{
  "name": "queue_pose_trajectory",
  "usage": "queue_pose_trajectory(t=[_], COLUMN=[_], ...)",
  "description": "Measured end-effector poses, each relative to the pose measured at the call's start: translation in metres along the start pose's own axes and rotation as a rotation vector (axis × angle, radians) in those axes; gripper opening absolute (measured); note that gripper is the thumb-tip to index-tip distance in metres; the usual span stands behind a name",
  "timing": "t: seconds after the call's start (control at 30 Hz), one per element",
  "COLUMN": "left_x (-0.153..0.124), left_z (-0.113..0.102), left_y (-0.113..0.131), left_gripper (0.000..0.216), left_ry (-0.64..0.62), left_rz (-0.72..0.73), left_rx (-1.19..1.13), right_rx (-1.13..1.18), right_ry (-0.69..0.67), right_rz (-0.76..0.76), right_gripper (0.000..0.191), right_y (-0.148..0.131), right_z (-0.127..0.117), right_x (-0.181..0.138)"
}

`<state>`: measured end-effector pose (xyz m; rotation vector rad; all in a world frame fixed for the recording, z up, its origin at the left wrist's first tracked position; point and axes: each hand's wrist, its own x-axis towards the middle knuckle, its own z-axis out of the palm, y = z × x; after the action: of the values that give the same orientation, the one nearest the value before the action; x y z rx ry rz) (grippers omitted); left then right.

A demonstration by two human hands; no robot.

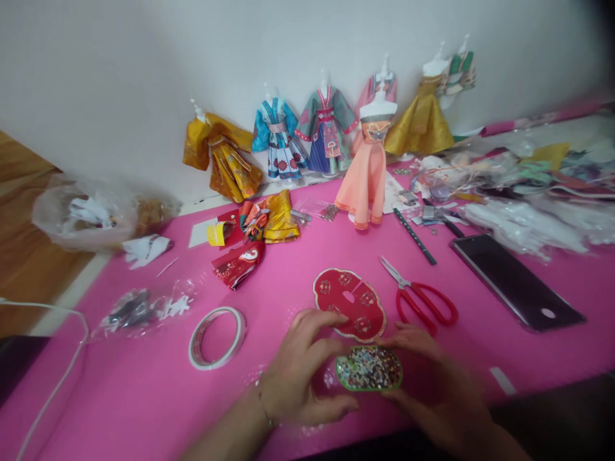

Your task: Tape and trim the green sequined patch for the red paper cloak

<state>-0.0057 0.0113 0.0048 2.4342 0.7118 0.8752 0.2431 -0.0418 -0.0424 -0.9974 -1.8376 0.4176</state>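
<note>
At the near edge of the bright pink tabletop (pixel 144 397), the left hand (pixel 300 378) and the right hand (pixel 435 384) meet around a small oval paper piece with a green rim and a speckled multicolour face (pixel 369 369). Each grip is closed on it: the left hand pinches its left edge between thumb and curled fingers, and the right hand's fingers close on its right edge, though that hand is blurred. The piece sits just above the tabletop, between the two hands.

Just beyond it lies a red scalloped paper collar with a pale trim (pixel 350 302), the left fingertips touching its near edge. Red-handled scissors (pixel 420 298) lie just beside the collar, a dark flat phone (pixel 516 280) further right, and a roll of clear double-sided tape (pixel 217 337) to the left. A white cable (pixel 62 358) crosses the left corner.

Along the plain white wall (pixel 144 64) stands a row of paper doll dresses on small white stands, among them a yellow robe (pixel 223 157), a blue one (pixel 278 141) and a gold gown (pixel 421 121); a peach dress (pixel 366 173) stands forward of them. Clear plastic packets (pixel 528 192) crowd the right side.
</note>
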Motion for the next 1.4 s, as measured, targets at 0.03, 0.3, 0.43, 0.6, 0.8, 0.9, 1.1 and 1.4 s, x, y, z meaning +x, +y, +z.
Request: queue_pose_trajectory(t=[0.03, 0.3, 0.43, 0.6, 0.8, 0.9, 1.1, 1.4], left_x=[0.0, 0.0025, 0.0029, 0.0014, 0.0004, 0.0008, 0.0007, 0.0022], left_z=[-0.0002, -0.0021, -0.0011, -0.0008, -0.0013, -0.001, -0.0013, -0.0014], left_y=[-0.0001, 0.0023, 0.0015, -0.0002, 0.0011, 0.0017, 0.0009, 0.001], left_gripper=[0.044, 0.041, 0.042, 0.042, 0.041, 0.042, 0.04, 0.04], left_ry=[0.004, -0.035, -0.048, -0.056, -0.047, -0.061, -0.072, -0.05], left_rz=[0.026, 0.112, 0.124, 0.129, 0.104, 0.098, 0.097, 0.101], left_rx=[-0.003, -0.028, -0.015, -0.023, -0.033, -0.036, -0.033, -0.01], right_rx=[-0.001, -0.003, 0.0, 0.013, 0.024, 0.033, 0.042, 0.029], right_ry=[0.004, -0.009, -0.009, -0.014, -0.015, -0.017, -0.023, -0.019], right_rz=[0.002, -0.005, 0.0, 0.013, 0.009, 0.016, 0.02, 0.036], right_gripper=[0.053, 0.054, 0.053, 0.054, 0.055, 0.054, 0.056, 0.057], right_y=[-0.0002, -0.0011, -0.0017, -0.0012, -0.0012, -0.0012, -0.0006, 0.0011], right_z=[-0.0001, -0.0001, 0.0002, 0.0, 0.0003, 0.0014, 0.001, 0.0013], right_x=[0.0001, 0.0017, 0.0014, 0.0001, -0.0002, -0.0005, -0.0001, -0.0017])
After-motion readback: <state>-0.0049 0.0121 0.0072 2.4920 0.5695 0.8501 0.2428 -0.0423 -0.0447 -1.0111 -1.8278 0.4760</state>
